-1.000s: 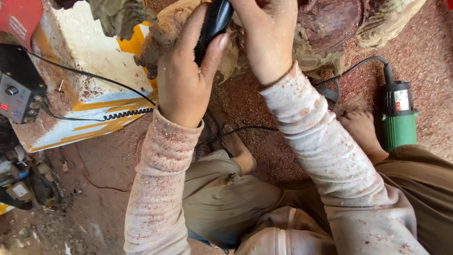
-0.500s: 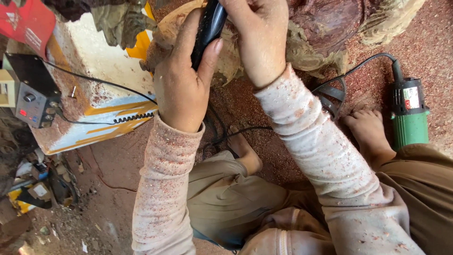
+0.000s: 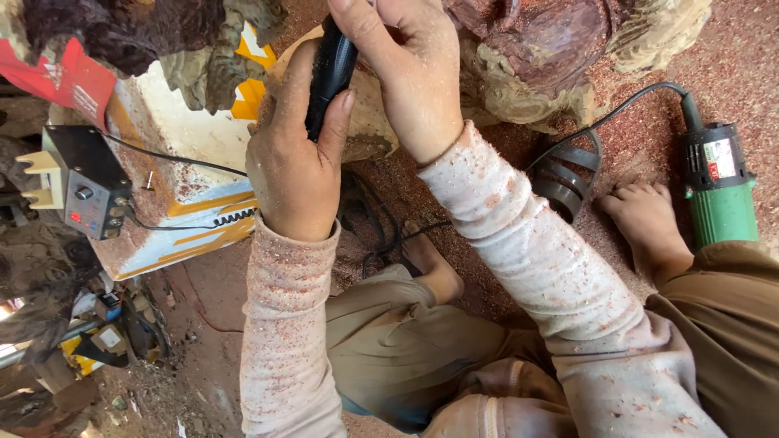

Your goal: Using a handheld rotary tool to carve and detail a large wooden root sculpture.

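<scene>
My left hand grips a black rotary tool handpiece, fingers wrapped round its body. From the right, my right hand holds the upper part of the same handpiece. The tool's tip is out of view past the top edge. Both hands work against a carved reddish-brown wood piece standing on the sawdust-covered floor. My sleeves are dusted with red wood powder.
A green power tool with a black cord lies at right, beside my bare foot. A grey control box with a knob rests on a white and yellow board at left. Clutter fills the lower left.
The view has shifted; my hands and the handpiece sit a little lower and more to the right in frame. Both hands keep their grip.
</scene>
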